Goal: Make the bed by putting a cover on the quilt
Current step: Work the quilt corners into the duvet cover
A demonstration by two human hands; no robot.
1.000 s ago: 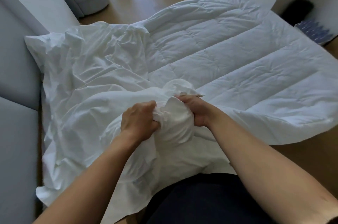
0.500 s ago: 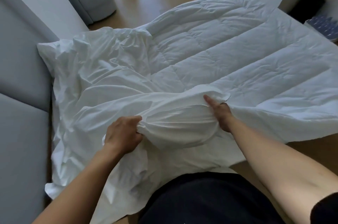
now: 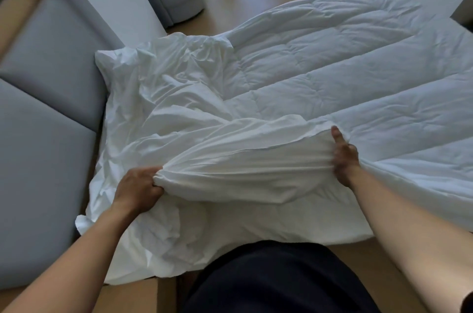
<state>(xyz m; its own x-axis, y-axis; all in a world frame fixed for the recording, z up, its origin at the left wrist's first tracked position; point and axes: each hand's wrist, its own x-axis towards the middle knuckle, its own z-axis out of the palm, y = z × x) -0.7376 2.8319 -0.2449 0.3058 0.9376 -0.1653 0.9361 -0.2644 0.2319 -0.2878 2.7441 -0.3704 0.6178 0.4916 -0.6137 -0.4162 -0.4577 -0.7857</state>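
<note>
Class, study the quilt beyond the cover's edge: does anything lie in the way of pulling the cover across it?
Nothing visible does. The left hand and right hand grip the cover at its bunched edge, and the bare quilt ahead carries nothing.

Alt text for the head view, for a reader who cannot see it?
The left hand grips bunched fabric and the right hand holds the edge of a wrinkled white fabric cover, stretched between them over a white padded quilt.

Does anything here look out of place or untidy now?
Nothing is damaged. The wrinkled thin white cover is bunched beside the grey padded panel, leaving most of the white stitched quilt bare.
</note>
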